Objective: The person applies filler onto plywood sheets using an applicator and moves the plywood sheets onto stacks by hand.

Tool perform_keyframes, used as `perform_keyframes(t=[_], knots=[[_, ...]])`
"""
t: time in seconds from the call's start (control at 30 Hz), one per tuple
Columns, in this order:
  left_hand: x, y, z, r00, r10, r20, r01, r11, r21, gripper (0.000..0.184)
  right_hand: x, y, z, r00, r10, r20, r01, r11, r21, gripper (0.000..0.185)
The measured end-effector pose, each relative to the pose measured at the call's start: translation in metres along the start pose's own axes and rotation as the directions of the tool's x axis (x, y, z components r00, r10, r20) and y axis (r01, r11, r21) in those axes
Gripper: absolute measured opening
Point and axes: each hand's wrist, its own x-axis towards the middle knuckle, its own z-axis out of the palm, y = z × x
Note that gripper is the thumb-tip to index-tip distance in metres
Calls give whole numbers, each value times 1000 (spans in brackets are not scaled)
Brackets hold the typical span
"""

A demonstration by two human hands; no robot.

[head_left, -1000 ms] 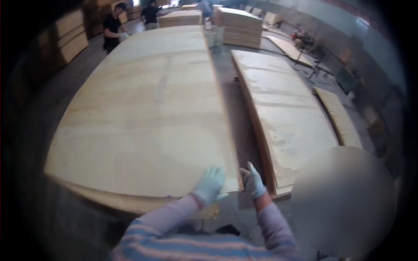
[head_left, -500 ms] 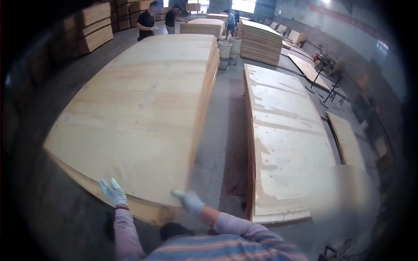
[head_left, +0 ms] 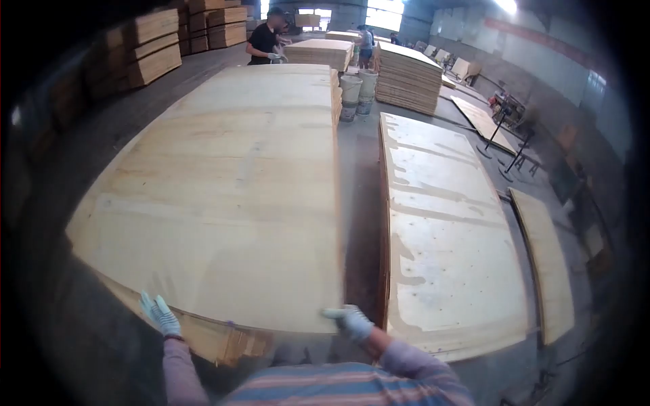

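- Where the left hand (head_left: 160, 315) spreads its fingers at the near edge, the top sheet (head_left: 230, 210) lies on its stack (head_left: 206, 337), overhanging at near right.
- Right hand (head_left: 352, 322) at that corner, blurred; cannot tell whether it grips.
- Step, probably: aligning top sheet; next move calls for even two-handed guidance.
- Count: two hands, one top sheet, two buckets (head_left: 350, 95).

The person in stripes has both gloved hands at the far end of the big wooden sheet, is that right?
Not the far end: the head view shows the gloved left hand and right hand at the near end of the big wooden sheet.
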Motion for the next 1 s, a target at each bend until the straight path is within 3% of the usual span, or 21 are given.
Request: perform_keyframes(t=[0.07, 0.17, 0.2, 0.23, 0.27, 0.3, 0.37, 0.47, 0.57, 0.7, 0.83, 0.87, 0.97, 1.0], knots=[[2, -1, 3, 997, 70, 9, -71, 991, 112, 60, -11, -23, -69, 992, -23, -127, -2, 983, -186, 33], [22, 37, -6, 976, -16, 215, -126, 768, 628, 58, -37, -74, -141, 937, -85, -339, -81, 891, -446, 29], [26, 40, 0, 978, -42, 207, -106, 748, 655, 58, -48, -86, -150, 933, -162, -321, 50, 942, -332, 34], [30, 40, 9, 978, -68, 196, -86, 727, 682, 58, -48, -94, -173, 921, -176, -347, -7, 884, -467, 38], [34, 40, 14, 980, -90, 180, -65, 704, 708, 57, -44, -92, -191, 909, -228, -348, 71, 909, -412, 35], [32, 43, 14, 980, -118, 162, -29, 717, 696, 58, -40, -93, -198, 884, -255, -391, 26, 863, -504, 38], [23, 54, 17, 977, -181, 113, 60, 744, 665, 60, -28, -88, -191, 691, -492, -530, -74, 680, -729, 50], [24, 54, 15, 974, -209, 86, 99, 737, 669, 61, -12, -77, -165, 381, -605, -700, -481, 517, -708, 64], [21, 47, 23, 976, -201, 79, 95, 727, 680, 62, -13, -75, -168, 376, -629, -680, -385, 561, -733, 69], [21, 55, 15, 969, -209, 132, 58, 711, 701, 62, -16, -78, -165, 411, -575, -707, -463, 537, -705, 69], [22, 46, 15, 975, -155, 160, -18, 661, 750, 62, -13, -75, -169, 373, -606, -703, -422, 564, -710, 66], [24, 47, 15, 977, -136, 162, -36, 648, 761, 60, -19, -81, -159, 407, -562, -720, -420, 584, -694, 65], [39, 21, 19, 973, -110, 201, -67, 702, 709, 61, -16, -56, -162, 404, -527, -748, -430, 612, -663, 65], [43, 1, 22, 989, -67, 134, -26, 802, 597, 61, -25, -54, -147, 375, -566, -734, -418, 604, -679, 61]])
